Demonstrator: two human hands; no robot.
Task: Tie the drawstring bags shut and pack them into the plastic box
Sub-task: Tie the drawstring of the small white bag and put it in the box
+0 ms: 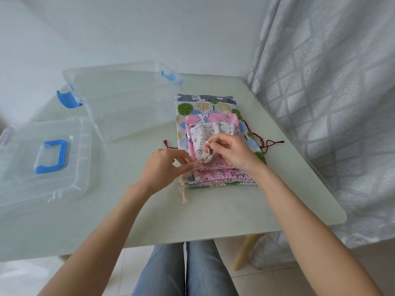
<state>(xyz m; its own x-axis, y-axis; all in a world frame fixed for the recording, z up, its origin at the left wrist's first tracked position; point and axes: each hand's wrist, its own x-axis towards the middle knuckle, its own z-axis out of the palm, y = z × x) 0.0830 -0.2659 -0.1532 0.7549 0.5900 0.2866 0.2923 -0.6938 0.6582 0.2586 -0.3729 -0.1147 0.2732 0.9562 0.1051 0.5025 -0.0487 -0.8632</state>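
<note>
Both hands are working at the gathered mouth of the small white cartoon-print bag (210, 135), topmost on the stack of bags (205, 107). The right hand (232, 150) is pinching a loop of cream cord (207, 143) just above the stack's middle. The left hand (164, 165), at the stack's near-left corner, is pinching the other cord end, though motion blur is making the exact grip hard to read.

Stack is lying flat on the pale table (224, 210): white bag over a pink bag (215, 119), over a large tree-print bag (192, 108). Each bag's long axis is running away from the person, mouths pointing toward the near edge. Red cords (267, 144) are trailing off the stack's right side; a cream cord tail (183, 191) is hanging off its near-left corner.

Clear plastic box (126, 103) is standing open to the left of the stack, nothing visible inside; its lid (42, 163) with blue handle is lying further left and nearer.

Judgement: first bag being tied, none packed. To do it well, keep the mouth cinched fully while pulling both cord ends evenly outward, seating the knot tight against the gathers so it is not slipping when lifted.
</note>
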